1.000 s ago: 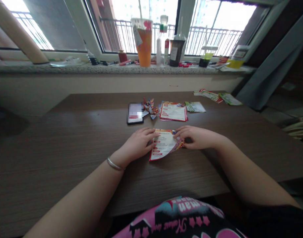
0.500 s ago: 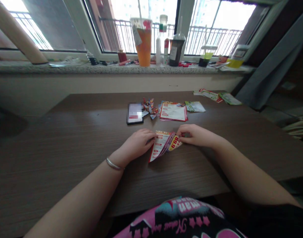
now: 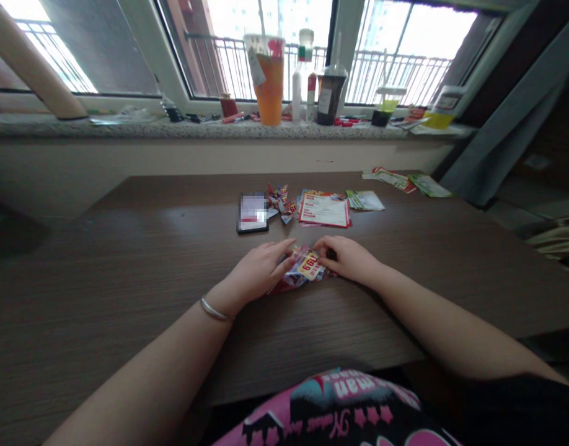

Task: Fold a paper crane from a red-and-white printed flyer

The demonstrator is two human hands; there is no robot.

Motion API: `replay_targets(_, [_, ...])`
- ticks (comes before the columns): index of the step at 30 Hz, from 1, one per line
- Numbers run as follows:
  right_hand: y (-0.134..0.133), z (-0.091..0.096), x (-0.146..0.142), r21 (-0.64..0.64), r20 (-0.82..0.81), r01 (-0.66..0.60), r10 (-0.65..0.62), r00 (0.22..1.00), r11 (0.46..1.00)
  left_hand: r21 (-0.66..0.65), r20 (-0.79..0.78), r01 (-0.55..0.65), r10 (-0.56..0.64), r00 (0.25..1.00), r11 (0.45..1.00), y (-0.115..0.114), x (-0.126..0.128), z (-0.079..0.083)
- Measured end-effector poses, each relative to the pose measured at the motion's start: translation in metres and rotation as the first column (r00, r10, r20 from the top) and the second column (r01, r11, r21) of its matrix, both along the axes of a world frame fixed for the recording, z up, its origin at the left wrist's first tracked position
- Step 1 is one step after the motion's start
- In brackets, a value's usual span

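A colourful printed paper flyer (image 3: 308, 266) lies on the table in front of me, its purple and yellow side folded over toward the left. My left hand (image 3: 259, 269) holds its left part, with the thumb on the paper and the index finger stretched along the far edge. The other left fingertips are hidden. My right hand (image 3: 349, 257) pinches the folded flap at its right side between thumb and bent fingers. Beyond the hands lie a stack of flyers (image 3: 325, 209) and several crumpled or folded paper pieces (image 3: 282, 201). A dark-edged phone-like device (image 3: 253, 212) sits left of these.
Green-white packets or cards (image 3: 366, 200) lie right of the stack, with more printed papers (image 3: 396, 179) at the table's far right. On the stone windowsill (image 3: 196, 129) stand an orange drink cup (image 3: 269, 87), a dark drink cup (image 3: 330, 96), bottles and pens. A grey curtain (image 3: 493, 124) hangs right.
My right hand has moved left, carrying the flyer's right flap over toward my left hand. The white printed side is now covered. My left index finger has straightened and lifted a little.
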State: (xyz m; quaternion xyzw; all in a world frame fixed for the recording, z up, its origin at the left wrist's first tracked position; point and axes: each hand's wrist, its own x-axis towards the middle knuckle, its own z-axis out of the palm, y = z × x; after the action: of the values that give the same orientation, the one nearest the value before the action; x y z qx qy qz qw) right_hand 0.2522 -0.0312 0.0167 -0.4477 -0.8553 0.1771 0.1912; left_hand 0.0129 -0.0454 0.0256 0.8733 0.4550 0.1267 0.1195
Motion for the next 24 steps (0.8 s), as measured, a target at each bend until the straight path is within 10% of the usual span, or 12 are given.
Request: replay_targets(24, [-0.006,0.009,0.005,0.11,0.025,-0.18,0.178,0.984,0.977,0.103,-0.065,0.038,-0.031,0.997,0.994,-0.005,0.005,-0.005])
